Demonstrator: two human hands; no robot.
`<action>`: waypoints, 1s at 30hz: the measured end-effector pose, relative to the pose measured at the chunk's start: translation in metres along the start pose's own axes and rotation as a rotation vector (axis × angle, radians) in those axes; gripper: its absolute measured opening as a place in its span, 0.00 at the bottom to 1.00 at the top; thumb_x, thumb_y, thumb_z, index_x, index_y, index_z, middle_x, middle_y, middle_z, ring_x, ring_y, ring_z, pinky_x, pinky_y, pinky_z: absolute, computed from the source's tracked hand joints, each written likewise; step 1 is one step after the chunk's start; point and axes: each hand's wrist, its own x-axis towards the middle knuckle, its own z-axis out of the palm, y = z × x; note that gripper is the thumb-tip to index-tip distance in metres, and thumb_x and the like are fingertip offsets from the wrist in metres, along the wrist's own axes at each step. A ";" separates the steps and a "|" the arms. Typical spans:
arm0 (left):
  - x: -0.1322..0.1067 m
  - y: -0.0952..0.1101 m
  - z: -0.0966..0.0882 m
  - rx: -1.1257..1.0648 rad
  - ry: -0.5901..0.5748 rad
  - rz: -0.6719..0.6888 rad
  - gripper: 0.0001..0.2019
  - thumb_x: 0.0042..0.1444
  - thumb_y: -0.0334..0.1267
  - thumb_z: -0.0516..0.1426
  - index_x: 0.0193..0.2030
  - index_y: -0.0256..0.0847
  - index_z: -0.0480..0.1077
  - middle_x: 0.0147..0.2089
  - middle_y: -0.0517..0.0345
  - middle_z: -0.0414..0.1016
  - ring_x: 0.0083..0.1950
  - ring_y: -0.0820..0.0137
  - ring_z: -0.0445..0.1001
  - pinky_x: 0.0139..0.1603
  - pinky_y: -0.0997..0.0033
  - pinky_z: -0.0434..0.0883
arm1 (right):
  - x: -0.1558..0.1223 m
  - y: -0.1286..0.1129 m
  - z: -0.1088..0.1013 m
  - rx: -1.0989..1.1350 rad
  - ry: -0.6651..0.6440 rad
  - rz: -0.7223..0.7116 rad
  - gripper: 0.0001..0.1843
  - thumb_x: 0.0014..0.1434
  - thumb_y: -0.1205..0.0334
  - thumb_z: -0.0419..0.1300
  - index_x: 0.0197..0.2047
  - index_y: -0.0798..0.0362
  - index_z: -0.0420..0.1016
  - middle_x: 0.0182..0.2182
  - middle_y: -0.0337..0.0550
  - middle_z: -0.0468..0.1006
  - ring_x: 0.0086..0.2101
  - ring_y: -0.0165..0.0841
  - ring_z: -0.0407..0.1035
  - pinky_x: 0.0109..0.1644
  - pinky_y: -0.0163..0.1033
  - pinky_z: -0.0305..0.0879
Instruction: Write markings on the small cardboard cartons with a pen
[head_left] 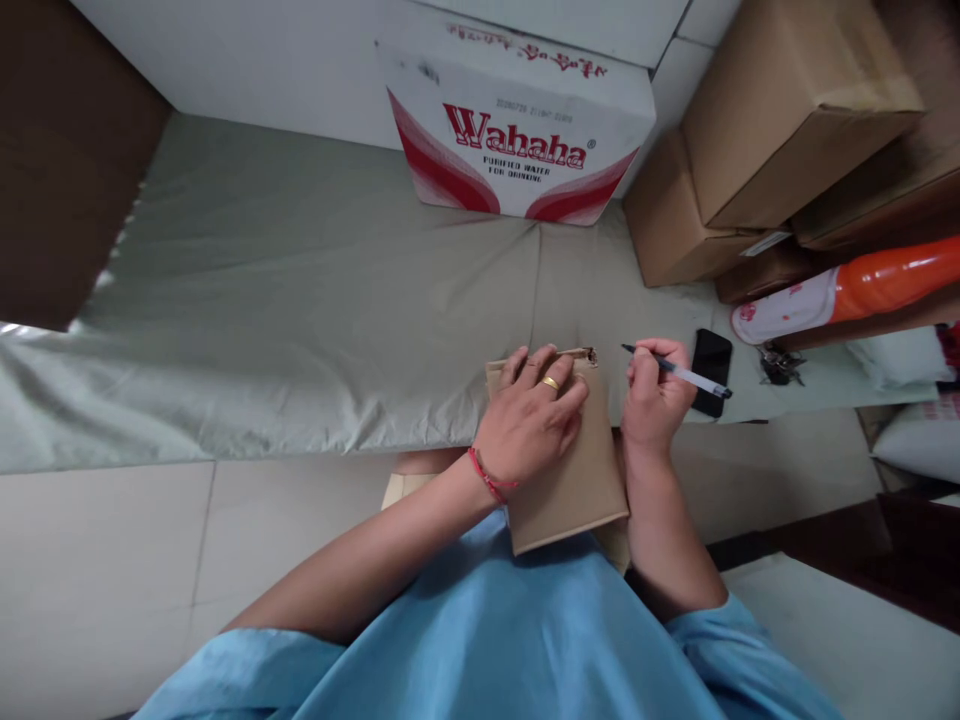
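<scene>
My left hand (534, 410) rests on top of a small tan cardboard box (574, 495), its fingers bent over the far end and holding it down at my lap. A dark torn-looking spot shows at the box's far right corner. To the right of the box, my right hand (657, 395) is closed around a pen (701, 381) with a white barrel and dark ends. The pen's dark tip points left, in the air just beyond the box's far right corner, apart from it. The box's underside is hidden.
A grey-green cloth (300, 300) covers the surface ahead. On it stand a Wahaha water carton (525, 130) and brown cardboard boxes (772, 130). A black phone (711, 365), keys (781, 365) and an orange-and-white bottle (847, 292) lie at the right.
</scene>
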 end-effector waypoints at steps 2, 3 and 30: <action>0.001 0.000 -0.001 -0.023 -0.005 -0.015 0.12 0.74 0.37 0.56 0.56 0.40 0.79 0.67 0.45 0.79 0.74 0.47 0.70 0.77 0.37 0.64 | 0.007 0.017 -0.009 -0.148 -0.035 -0.029 0.12 0.67 0.53 0.57 0.45 0.51 0.76 0.31 0.38 0.76 0.31 0.31 0.70 0.40 0.37 0.67; 0.001 -0.001 -0.001 -0.032 -0.010 -0.017 0.12 0.73 0.36 0.56 0.56 0.40 0.79 0.67 0.45 0.79 0.74 0.47 0.69 0.77 0.37 0.64 | 0.011 0.027 -0.014 -0.245 -0.084 -0.042 0.13 0.67 0.54 0.57 0.46 0.52 0.78 0.35 0.43 0.80 0.34 0.34 0.73 0.44 0.40 0.70; 0.000 -0.021 -0.027 -0.012 -0.222 -0.412 0.25 0.71 0.46 0.55 0.71 0.42 0.73 0.74 0.34 0.66 0.72 0.41 0.71 0.70 0.35 0.72 | 0.011 0.147 -0.157 -0.687 -0.100 0.357 0.45 0.64 0.30 0.55 0.65 0.62 0.72 0.56 0.69 0.79 0.58 0.55 0.72 0.67 0.63 0.65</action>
